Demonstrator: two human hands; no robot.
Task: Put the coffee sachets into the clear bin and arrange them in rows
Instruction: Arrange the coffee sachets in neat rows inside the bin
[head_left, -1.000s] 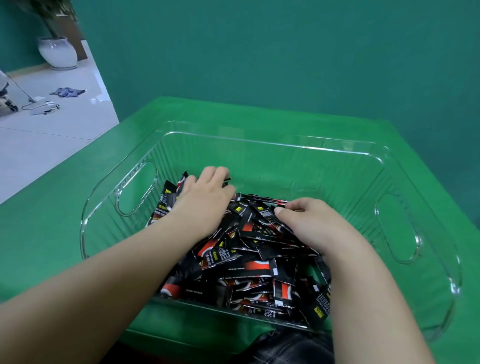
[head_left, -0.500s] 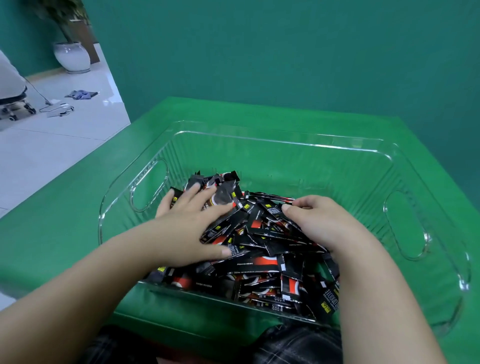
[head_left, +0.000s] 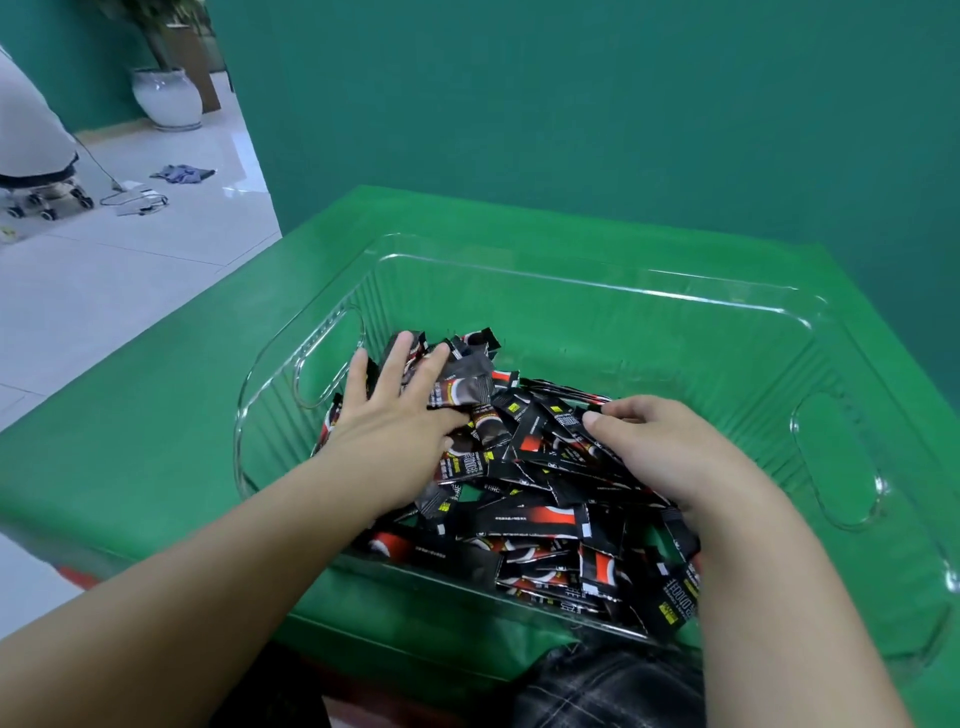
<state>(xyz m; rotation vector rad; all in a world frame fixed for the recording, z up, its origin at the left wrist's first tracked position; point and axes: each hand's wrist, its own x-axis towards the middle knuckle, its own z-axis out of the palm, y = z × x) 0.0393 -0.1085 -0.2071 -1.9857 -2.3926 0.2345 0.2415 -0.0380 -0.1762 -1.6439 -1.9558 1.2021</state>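
A clear plastic bin with cut-out handles stands on the green table. A loose pile of black and red coffee sachets fills its near left part, lying in all directions. My left hand lies flat on the pile's left side, fingers spread and straight, pressing on the sachets near the left handle. My right hand rests on the right side of the pile, its fingers curled down around some sachets. The sachets under both hands are hidden.
The bin's right and far parts hold no sachets. The green table ends at its left edge above a white tiled floor. A teal wall stands behind. Far left are a white plant pot and a person on a wheeled chair.
My left hand has gone from curled at the pile's far end to flat with fingers spread over the left sachets. My right hand has stayed where it was.
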